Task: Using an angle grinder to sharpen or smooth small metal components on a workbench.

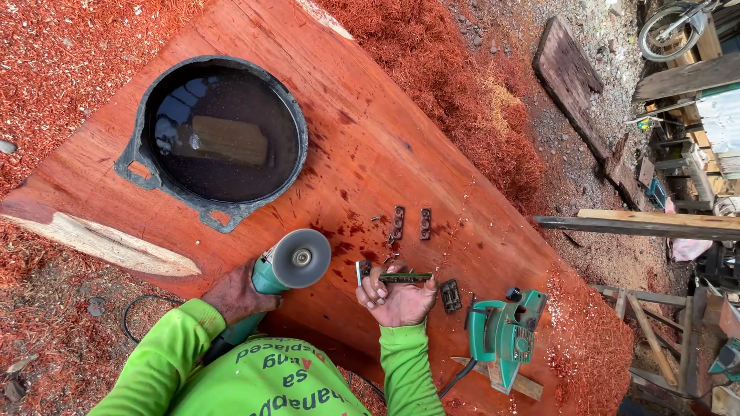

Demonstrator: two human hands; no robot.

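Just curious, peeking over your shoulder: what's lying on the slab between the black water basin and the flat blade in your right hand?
In the head view, between the basin and the blade lie two small dark metal plates, loose bits and wet spots on the red wooden slab.

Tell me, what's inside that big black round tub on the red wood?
The black tub holds dark water. A flat brownish block shows under the surface, with sky reflections beside it. The water is too dark to show the bottom or anything else down there.

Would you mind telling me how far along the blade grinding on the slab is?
Done: cannot tell. In hand: left hand grips the angle grinder; right hand holds a planer blade. Left: clamp plates lie loose on the slab, electric planer aside.
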